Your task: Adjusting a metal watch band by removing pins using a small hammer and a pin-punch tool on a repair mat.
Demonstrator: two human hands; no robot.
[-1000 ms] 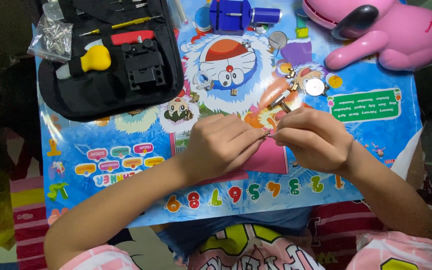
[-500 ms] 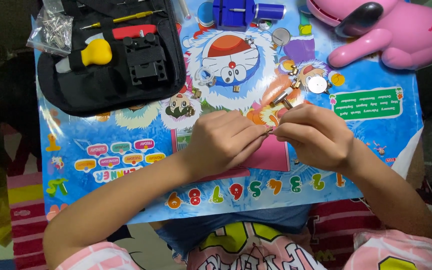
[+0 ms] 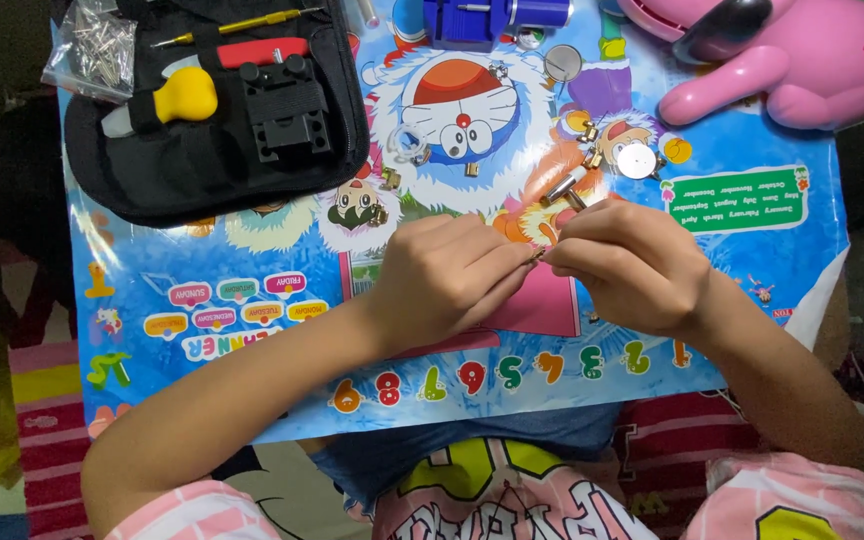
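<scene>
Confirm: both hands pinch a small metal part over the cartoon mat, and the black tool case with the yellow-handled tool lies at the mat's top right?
Not quite. The head view shows the black tool case with the yellow-handled tool at the top left of the cartoon mat, not the top right. The rest holds: left hand and right hand pinch a small metal part.

You have a bright blue cartoon-printed table mat [image 3: 202,330] with multicoloured numerals along its near edge, a green label panel and a pink rectangle at its centre. The tool case [image 3: 167,170] is black; within it sit a yellow-handled tool [image 3: 184,95] and a red-handled tool [image 3: 260,50]. The press tool [image 3: 492,18] is blue. The plush toy [image 3: 802,60] is pink. Your shirt [image 3: 492,500] is pink-and-white striped with yellow lettering.
</scene>
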